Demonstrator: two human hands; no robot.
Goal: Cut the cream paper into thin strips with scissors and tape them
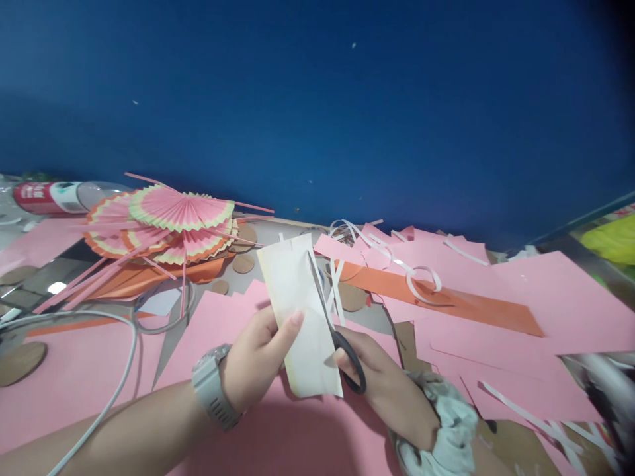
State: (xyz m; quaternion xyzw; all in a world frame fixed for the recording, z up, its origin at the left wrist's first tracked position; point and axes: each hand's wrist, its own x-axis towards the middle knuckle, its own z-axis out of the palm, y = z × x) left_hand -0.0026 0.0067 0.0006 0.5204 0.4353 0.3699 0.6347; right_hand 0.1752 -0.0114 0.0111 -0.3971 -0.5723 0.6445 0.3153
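Note:
My left hand [262,350], with a grey watch on its wrist, pinches a white paper sheet [300,291] between thumb and fingers. The sheet stands tilted upright, with a pale yellow edge on its left side. A pair of black-handled scissors [354,360] is in my right hand [377,377], thumb and fingers around the handles. Its blades run along the right part of the white sheet, near that edge. A pale green scrunchie circles my right wrist. Pink paper lies beneath both hands.
Pleated pink, orange and yellow paper fans [183,225] lie at back left, near a plastic bottle [54,198]. An orange strip [446,297] and curled white paper strips [421,287] rest on pink sheets [560,297] at right. A white cable [126,357] crosses the left. A blue wall [317,112] rises behind.

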